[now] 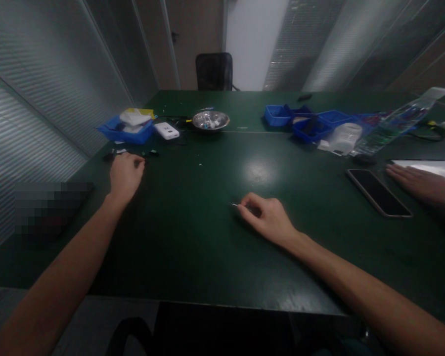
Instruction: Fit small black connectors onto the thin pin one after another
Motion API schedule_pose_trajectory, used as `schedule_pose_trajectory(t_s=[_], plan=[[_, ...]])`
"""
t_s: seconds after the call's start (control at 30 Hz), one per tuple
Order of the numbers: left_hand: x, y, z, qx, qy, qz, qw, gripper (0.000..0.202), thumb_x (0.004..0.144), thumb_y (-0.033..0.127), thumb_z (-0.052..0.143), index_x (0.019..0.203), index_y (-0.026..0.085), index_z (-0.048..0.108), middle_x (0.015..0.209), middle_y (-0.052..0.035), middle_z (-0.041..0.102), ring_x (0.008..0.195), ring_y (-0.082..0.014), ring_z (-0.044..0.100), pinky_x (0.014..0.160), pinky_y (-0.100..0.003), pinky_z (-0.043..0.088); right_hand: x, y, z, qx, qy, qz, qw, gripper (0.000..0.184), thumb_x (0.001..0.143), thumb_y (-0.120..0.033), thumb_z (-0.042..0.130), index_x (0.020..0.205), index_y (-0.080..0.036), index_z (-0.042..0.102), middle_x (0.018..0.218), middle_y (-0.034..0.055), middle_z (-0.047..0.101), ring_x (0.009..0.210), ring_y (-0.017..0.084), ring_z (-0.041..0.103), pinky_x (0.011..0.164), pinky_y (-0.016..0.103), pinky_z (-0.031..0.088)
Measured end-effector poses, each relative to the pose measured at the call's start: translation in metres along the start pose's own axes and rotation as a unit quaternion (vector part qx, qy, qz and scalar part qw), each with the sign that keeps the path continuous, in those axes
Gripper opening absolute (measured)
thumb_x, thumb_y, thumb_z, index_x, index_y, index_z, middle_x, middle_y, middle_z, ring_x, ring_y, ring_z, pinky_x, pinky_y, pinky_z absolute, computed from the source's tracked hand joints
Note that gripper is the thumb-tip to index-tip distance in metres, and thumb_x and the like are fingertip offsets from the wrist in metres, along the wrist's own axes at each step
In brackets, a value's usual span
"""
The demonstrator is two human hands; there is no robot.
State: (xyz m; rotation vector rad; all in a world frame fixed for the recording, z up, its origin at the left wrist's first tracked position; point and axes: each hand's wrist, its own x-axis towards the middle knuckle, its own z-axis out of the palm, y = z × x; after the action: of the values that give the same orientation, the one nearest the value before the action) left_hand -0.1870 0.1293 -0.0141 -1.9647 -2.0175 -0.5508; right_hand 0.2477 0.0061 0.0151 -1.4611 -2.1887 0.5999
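Observation:
My left hand [125,175] reaches out to the far left of the dark green table [193,247], fingers curled on a small dark part [145,160] among a few small dark pieces [113,154]. Near the table's middle, my right hand [267,216] rests with its fingers pinched around a thin metal tool [234,204] whose tip pokes out to the left.
A blue bin [128,130] with white items, a white device [166,131] and a metal bowl [210,120] sit at the back left. Blue trays [304,121] and plastic bags [389,126] lie back right. A phone [378,192] lies beside another person's hand [424,184].

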Motion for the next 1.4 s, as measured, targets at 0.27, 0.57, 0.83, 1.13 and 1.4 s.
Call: schedule_pose_trajectory(t_s=[0.27,0.57,0.83,1.13,1.4], plan=[[0.002,-0.004,0.007,-0.067,-0.009,-0.049,0.996,0.031,0.092,0.034,0.057,0.117,0.017,0.064,0.116,-0.0127,0.065,0.108,-0.0285,0.059,0.094,-0.040,0.045,0.000,0.002,0.001,0.000,-0.006,-0.003,1.000,0.032,0.098,-0.046,0.048,0.097,-0.019,0.066,0.063,-0.0008,0.063,0.051,0.012,0.052,0.054,0.026,0.034],[0.005,-0.008,0.012,-0.058,-0.049,-0.054,0.996,0.035,0.088,0.041,0.059,0.109,0.016,0.071,0.110,-0.0146,0.067,0.101,-0.0315,0.062,0.089,-0.043,0.047,0.000,0.002,0.001,-0.002,-0.002,-0.006,1.000,0.032,0.098,-0.046,0.050,0.097,-0.020,0.067,0.063,-0.0010,0.062,0.052,0.012,0.052,0.054,0.026,0.033],[-0.010,0.055,-0.010,-0.151,-0.049,0.074,0.985,0.030,0.091,0.038,0.060,0.110,0.018,0.071,0.107,-0.0092,0.068,0.099,-0.0259,0.062,0.088,-0.038,0.047,0.000,0.003,0.002,-0.001,0.006,-0.010,1.000,0.032,0.098,-0.047,0.050,0.096,-0.020,0.067,0.062,-0.0015,0.062,0.051,0.012,0.052,0.054,0.026,0.032],[-0.038,0.118,-0.036,-0.231,-0.093,0.161,0.955,0.026,0.095,0.033,0.059,0.115,0.018,0.069,0.110,-0.0089,0.067,0.098,-0.0240,0.061,0.086,-0.038,0.046,0.000,0.003,0.000,-0.001,-0.005,-0.004,1.000,0.032,0.097,-0.046,0.049,0.098,-0.020,0.067,0.065,-0.0003,0.064,0.052,0.012,0.053,0.054,0.026,0.034],[-0.060,0.149,-0.051,-0.285,-0.116,0.228,0.924,0.022,0.096,0.029,0.060,0.115,0.021,0.068,0.109,-0.0073,0.067,0.096,-0.0216,0.061,0.084,-0.038,0.046,0.000,0.007,0.003,-0.010,-0.002,-0.011,1.000,0.031,0.098,-0.047,0.050,0.098,-0.021,0.066,0.063,-0.0013,0.063,0.052,0.012,0.053,0.054,0.027,0.033]])
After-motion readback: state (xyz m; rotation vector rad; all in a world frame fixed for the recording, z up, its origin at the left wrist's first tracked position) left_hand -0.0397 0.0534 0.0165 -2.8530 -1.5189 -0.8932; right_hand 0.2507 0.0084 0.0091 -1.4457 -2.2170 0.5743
